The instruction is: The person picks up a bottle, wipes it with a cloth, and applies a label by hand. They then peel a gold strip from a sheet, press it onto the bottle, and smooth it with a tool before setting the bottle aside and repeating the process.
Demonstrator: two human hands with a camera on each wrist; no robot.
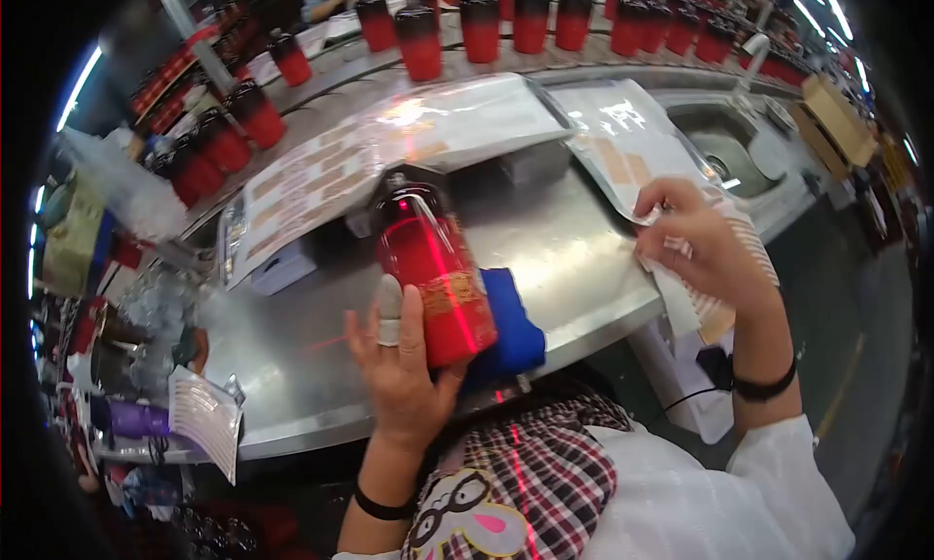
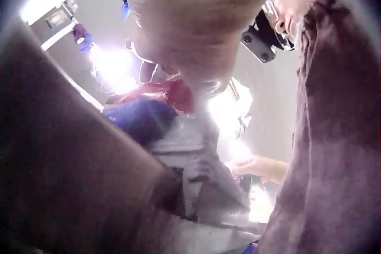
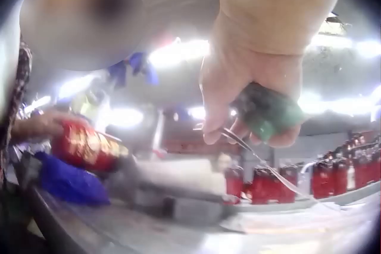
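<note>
A red bottle (image 1: 438,268) with a black top and gold print lies tilted on a blue cloth (image 1: 511,326). My left hand (image 1: 404,375) holds it near its base, thumb at the bottom end and fingers along the side; one finger wears a pale finger cot (image 1: 389,312). At the right, my right hand (image 1: 696,239) pinches the edge of a thin clear film (image 3: 268,167), which trails down toward the bench in the right wrist view. A blurred dark green patch (image 3: 268,111) shows inside that hand. Beneath the hand hangs a striped sheet (image 1: 749,234).
Printed sheets (image 1: 331,171) lie on a raised board across the metal bench (image 1: 574,258). Red and black bottles (image 1: 482,30) line the back. A sink (image 1: 720,146) and a cardboard box (image 1: 837,122) are at the right; another striped sheet (image 1: 209,414) overhangs the left edge.
</note>
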